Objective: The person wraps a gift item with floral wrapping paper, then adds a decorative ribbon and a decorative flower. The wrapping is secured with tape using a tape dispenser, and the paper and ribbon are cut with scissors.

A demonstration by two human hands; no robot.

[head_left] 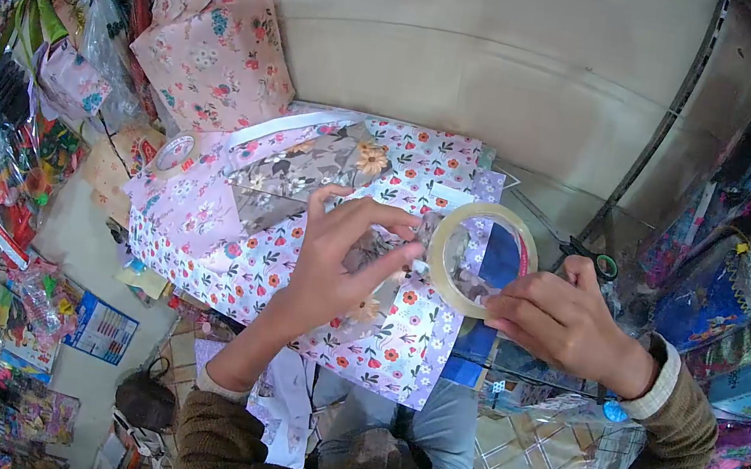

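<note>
My right hand grips the lower right rim of a large roll of clear tape, raised above the floral paper. To its left, my left hand has its thumb and index finger brought close together at the roll's left edge, apparently on the tape's loose end, which is too clear to make out. Beneath both hands lies white paper with red and orange flowers. A grey floral piece rests on it, partly hidden by my left hand. A smaller tape roll sits at the paper's left side.
A pink floral wrapped package stands at the back left. Scissors with black and green handles lie right of the paper. Packaged goods crowd the left side, and bagged items fill the right. A dark bag is at lower left.
</note>
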